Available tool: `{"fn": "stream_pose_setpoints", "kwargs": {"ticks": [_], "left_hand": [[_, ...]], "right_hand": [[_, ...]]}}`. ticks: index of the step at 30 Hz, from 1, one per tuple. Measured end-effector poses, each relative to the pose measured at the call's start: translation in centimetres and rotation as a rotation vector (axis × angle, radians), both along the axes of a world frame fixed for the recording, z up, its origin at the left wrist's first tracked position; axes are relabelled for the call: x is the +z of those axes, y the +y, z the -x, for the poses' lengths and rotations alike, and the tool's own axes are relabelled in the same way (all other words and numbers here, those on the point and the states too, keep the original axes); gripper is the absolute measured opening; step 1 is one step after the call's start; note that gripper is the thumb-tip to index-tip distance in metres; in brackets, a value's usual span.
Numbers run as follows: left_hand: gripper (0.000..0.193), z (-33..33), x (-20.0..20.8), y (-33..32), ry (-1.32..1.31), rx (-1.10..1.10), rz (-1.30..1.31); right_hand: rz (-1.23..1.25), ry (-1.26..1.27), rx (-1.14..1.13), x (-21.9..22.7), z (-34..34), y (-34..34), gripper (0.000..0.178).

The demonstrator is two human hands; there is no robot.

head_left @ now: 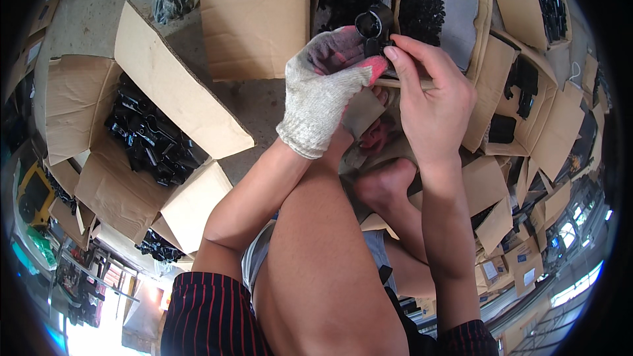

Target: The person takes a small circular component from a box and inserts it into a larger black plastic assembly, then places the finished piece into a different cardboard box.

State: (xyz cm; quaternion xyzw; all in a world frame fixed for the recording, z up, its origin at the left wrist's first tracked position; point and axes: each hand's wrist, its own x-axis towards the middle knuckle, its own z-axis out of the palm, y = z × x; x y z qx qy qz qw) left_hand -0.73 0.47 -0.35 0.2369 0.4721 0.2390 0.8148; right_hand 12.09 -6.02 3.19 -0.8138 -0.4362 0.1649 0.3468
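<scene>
Where the left hand [330, 69] and right hand [435, 95] converge sits a black ring [382, 18].

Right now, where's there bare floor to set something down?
Concrete floor shows between the left carton flap and your gloved left hand, and left of the clear plastic bag. The right side is crowded with open cartons.

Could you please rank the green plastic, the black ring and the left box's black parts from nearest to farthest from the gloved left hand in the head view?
From the left hand:
1. Black ring: held in it.
2. Black parts: in the open box to its left.
3. Green plastic: near the far left edge.
</scene>
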Motion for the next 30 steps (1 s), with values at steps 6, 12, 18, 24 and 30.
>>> {"fn": "stream_pose_setpoints", "kwargs": {"ticks": [6,12,18,24,30], "left_hand": [[0.049,-0.1,-0.1,-0.1,-0.018,-0.002,-0.018],[0.048,0.1,-0.7,-0.3,-0.008,0.011,-0.054],[0.047,-0.1,-0.2,-0.2,0.014,-0.026,-0.055],[0.046,-0.6,-0.3,-0.4,-0.001,0.003,-0.041],[0.047,0.0,-0.1,-0.1,0.042,-0.037,-0.054]], "right_hand": [[0.18,-0.051,0.089,0.2,-0.7,0.7,0.023],[0.161,0.006,0.079,0.5,-0.2,0.8,0.032],[0.364,-0.044,0.108,0.7,-0.6,0.5,0.029],[0.078,0.009,0.059,0.1,-0.1,0.2,0.03],[0.357,-0.075,0.118,0.7,-0.4,0.3,0.026]]}}
